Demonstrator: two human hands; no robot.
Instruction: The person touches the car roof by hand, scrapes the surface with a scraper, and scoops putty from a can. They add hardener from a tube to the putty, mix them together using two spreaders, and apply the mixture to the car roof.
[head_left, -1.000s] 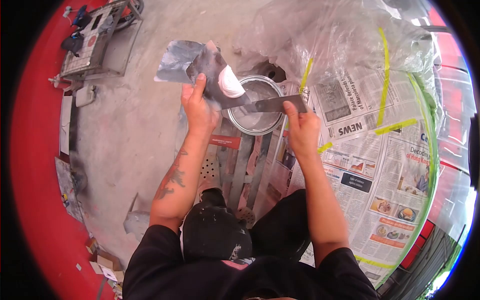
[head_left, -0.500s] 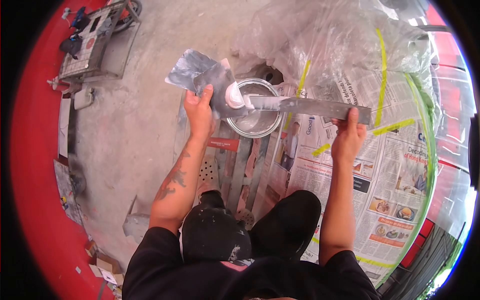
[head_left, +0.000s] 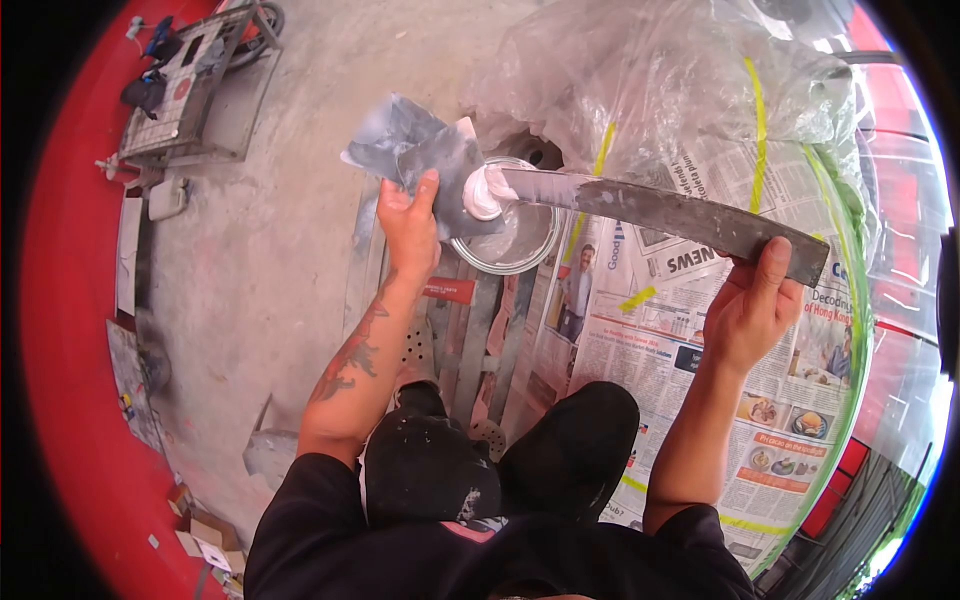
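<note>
My left hand (head_left: 408, 222) is closed on a flat, grey, smeared mixing plate (head_left: 440, 165), thumb on top. The plate seems to have a second overlapping sheet at its far left. A mound of creamy white paste (head_left: 483, 194) sits near its right edge. Between thumb and fingers, my right hand (head_left: 757, 305) grips the right end of a long, flat grey stirring strip (head_left: 660, 206). The strip's white-coated left tip touches the paste. Below the plate and strip stands an open round tin (head_left: 547, 250), partly covered by them, with whitish material inside.
Newspaper (head_left: 650, 390) with yellow tape covers the surface at right. Crumpled clear plastic sheeting (head_left: 650, 80) lies beyond it. Under the tin is a slatted wooden stand (head_left: 482, 330). A metal cart (head_left: 190, 90) stands far left, near a red wall (head_left: 75, 330).
My right hand has moved right and toward me, tilting the strip down at that end. The strip's left tip now presses the paste. My left hand and plate have shifted slightly right.
</note>
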